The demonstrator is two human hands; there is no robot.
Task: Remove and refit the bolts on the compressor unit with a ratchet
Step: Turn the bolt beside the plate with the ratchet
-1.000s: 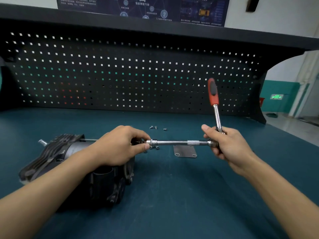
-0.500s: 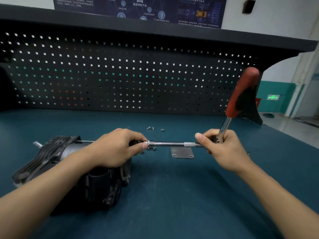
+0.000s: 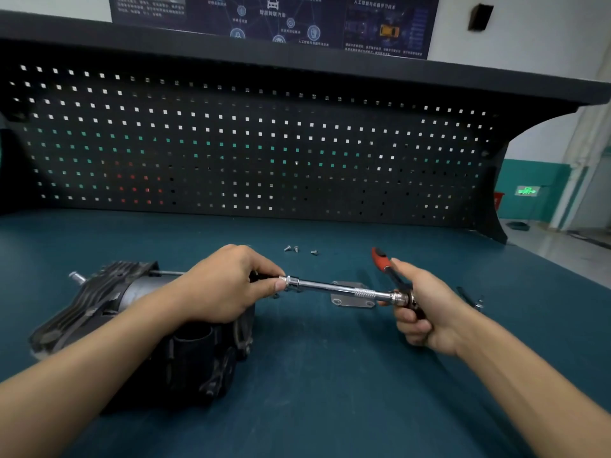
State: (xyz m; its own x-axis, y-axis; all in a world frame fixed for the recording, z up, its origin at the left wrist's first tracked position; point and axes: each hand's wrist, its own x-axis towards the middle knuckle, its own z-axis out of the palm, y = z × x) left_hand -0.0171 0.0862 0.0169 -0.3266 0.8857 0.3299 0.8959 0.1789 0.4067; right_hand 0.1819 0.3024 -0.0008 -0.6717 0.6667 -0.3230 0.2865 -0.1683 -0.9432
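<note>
On the counter (image 3: 330, 375), left side: compressor unit (image 3: 142, 325) lies on its side, with a dark finned casing and a short metal stub (image 3: 76, 277) at its far-left end.
left hand (image 3: 228, 285): rests over the unit's right end; fingers (image 3: 279, 285) are curled, thumb and fingertips pinching the socket.
socket (image 3: 292, 280): silver, at the left tip of the extension bar; what it sits on is hidden behind the hand.
extension bar (image 3: 334, 287): chrome, nearly level, spans from one hand to the other above the counter; knurled band near its right end.
ratchet (image 3: 385, 264): head joins the bar's right end; red-and-black handle points up and away, tilted left.
right hand (image 3: 426, 309): fingers wrapped round the ratchet just by its head, thumb laid up along the handle.
loose bolts (image 3: 296, 249): three, close together on the counter behind the bar, apart from the unit.
metal plate (image 3: 350, 300): flat, grey, on the counter beneath the bar, between the hands.
small parts (image 3: 476, 300): right of the right hand, too small to identify.
pegboard (image 3: 264, 143): black, square holes, along the counter's back edge.
</note>
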